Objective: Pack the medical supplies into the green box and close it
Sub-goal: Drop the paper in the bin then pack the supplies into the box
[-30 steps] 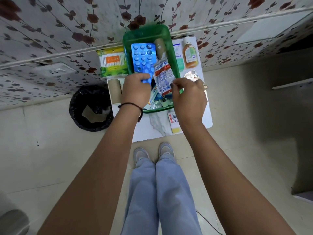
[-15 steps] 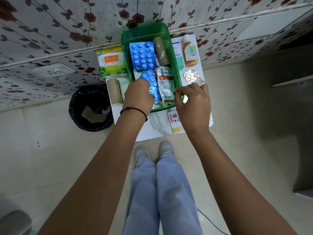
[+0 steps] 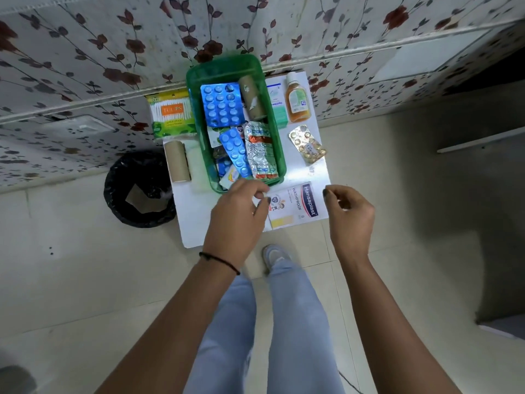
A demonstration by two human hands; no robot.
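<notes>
The open green box (image 3: 196, 89) stands on a small white table (image 3: 196, 223). Inside it lie a large blue pill strip (image 3: 221, 105), a smaller blue strip (image 3: 235, 153), a brown bandage roll (image 3: 252, 99) and a silver sachet strip (image 3: 260, 150). My left hand (image 3: 235, 211) hovers just in front of the box's near rim, fingers curled, holding nothing. My right hand (image 3: 350, 214) floats at the table's front right corner, fingers loosely apart and empty. Between them lies a Hansaplast plaster pack (image 3: 298, 204).
On the table outside the box are a cotton-bud pack (image 3: 172, 115), a brown roll (image 3: 177, 162), a white roll (image 3: 193, 160), a gold pill strip (image 3: 308, 145), an amber bottle (image 3: 297, 102) and a green-white carton (image 3: 277, 106). A black bin (image 3: 139, 191) stands on the floor at left.
Both hands let go of the small blue strip and the sachet strip, which now lie in the box, and drew back toward me to the table's front.
</notes>
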